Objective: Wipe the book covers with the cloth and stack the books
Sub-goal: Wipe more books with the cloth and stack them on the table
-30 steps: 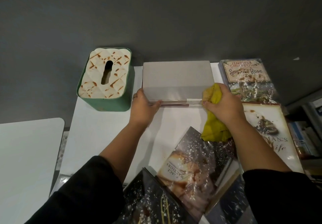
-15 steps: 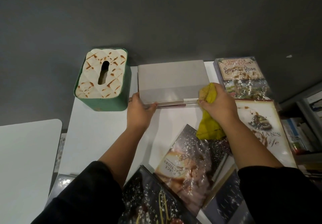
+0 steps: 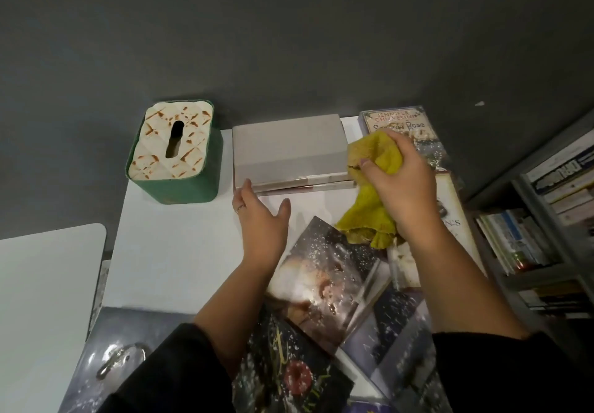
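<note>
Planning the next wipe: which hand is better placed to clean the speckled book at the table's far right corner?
Probably the right hand: it already grips the crumpled yellow cloth beside the speckled "Rose" book. The left hand is open and sits farther away.

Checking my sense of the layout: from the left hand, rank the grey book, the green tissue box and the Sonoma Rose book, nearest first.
1. Grey book, just beyond the left hand.
2. Green tissue box, farther left.
3. Sonoma Rose book, far right corner, behind the cloth.

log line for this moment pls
left hand: open, beside grey book | right hand: gripping yellow cloth | dusty books unstacked
</note>
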{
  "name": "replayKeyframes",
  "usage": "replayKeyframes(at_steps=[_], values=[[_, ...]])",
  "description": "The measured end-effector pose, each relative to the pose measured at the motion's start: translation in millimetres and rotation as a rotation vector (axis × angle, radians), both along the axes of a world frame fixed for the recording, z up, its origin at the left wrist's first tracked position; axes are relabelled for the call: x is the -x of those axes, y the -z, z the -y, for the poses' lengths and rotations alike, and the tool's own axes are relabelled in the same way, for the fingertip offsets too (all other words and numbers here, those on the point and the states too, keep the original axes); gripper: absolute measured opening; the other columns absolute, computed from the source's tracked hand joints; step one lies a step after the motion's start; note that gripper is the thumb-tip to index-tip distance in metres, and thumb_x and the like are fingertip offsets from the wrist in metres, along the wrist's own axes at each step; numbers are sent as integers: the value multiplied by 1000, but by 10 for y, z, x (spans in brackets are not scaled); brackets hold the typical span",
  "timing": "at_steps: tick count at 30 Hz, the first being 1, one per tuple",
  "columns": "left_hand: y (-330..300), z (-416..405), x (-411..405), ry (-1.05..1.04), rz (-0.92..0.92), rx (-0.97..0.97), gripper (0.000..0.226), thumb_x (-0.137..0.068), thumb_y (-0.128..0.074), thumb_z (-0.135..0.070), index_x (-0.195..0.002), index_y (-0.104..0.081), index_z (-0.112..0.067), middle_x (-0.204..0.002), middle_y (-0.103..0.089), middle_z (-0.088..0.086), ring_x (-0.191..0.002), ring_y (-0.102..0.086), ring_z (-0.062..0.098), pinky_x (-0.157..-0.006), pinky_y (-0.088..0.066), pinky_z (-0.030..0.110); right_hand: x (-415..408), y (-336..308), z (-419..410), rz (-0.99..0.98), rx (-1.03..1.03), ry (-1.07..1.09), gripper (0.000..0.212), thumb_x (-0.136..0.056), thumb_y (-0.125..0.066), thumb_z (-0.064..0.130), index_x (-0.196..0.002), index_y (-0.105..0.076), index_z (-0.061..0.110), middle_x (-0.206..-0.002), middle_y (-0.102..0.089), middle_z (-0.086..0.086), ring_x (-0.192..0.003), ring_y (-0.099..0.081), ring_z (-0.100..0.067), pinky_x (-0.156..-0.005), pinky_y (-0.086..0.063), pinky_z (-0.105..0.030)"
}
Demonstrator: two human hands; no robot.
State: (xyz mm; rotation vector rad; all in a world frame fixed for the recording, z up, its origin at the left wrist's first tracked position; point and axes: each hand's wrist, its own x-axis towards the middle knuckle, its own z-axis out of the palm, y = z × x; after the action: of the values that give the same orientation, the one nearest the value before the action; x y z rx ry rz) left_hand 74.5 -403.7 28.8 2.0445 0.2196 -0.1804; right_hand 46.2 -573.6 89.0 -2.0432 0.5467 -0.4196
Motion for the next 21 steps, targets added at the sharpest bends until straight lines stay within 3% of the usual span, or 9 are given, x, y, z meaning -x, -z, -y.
replayKeyframes(at_steps=[4,8,11,12,14,16,19,21], values=[[-114,164,266,73,30,31,67,-93,-58,-21,-148,-20,-17,-154,-22,8,-138,-33,26,-110,-35,37,349,-283,129,95,-42,54,40,-83,-68,19,-121,-56,23,-103,-63,9,-94,-61,-10,-79,-49,-17],[-113,349,563,164,-13,95,58,-93,-57,-20,-144,-28,-21,-147,-36,7,-129,-45,27,-104,-43,41,716,-485,330,208,-113,143,39,-81,-71,16,-114,-56,33,-100,-65,12,-92,-64,-6,-85,-53,-31],[-99,491,795,225,-21,113,51,-93,-57,-19,-137,-34,-23,-114,-52,-8,-106,-60,25,-90,-51,50,979,-533,547,230,-93,202,41,-81,-71,18,-117,-57,33,-101,-66,11,-92,-65,-6,-85,-54,-35],[-89,535,853,238,-30,126,53,-93,-56,-17,-140,-33,-18,-102,-51,-14,-98,-60,17,-89,-52,49,1048,-522,624,216,-72,214,42,-81,-71,19,-118,-56,33,-102,-66,10,-93,-64,-7,-86,-54,-37],[-79,618,950,265,-60,140,55,-94,-56,-17,-142,-31,-13,-100,-54,-14,-90,-58,10,-89,-52,46,1165,-455,774,170,-35,235,44,-82,-71,20,-121,-55,32,-101,-65,12,-91,-63,-6,-87,-53,-37],[-72,722,1033,289,-102,132,53,-94,-55,-22,-142,-32,-15,-104,-58,-11,-93,-60,15,-88,-52,43,1280,-330,906,108,-14,260,46,-82,-70,20,-124,-53,31,-101,-62,12,-90,-60,-5,-87,-52,-35],[-48,868,1104,290,-227,201,54,-95,-54,-23,-142,-29,-13,-91,-54,-13,-97,-61,20,-92,-51,48,1385,-29,1028,-30,15,264,50,-81,-69,20,-127,-51,30,-116,-59,-2,-104,-58,-20,-91,-48,-38],[-1,953,1134,271,-322,255,46,-96,-51,-23,-136,-33,-10,-98,-59,-2,-94,-61,25,-90,-52,48,1444,182,1043,-145,49,238,51,-82,-68,18,-129,-50,27,-123,-55,-8,-111,-53,-26,-91,-45,-35]])
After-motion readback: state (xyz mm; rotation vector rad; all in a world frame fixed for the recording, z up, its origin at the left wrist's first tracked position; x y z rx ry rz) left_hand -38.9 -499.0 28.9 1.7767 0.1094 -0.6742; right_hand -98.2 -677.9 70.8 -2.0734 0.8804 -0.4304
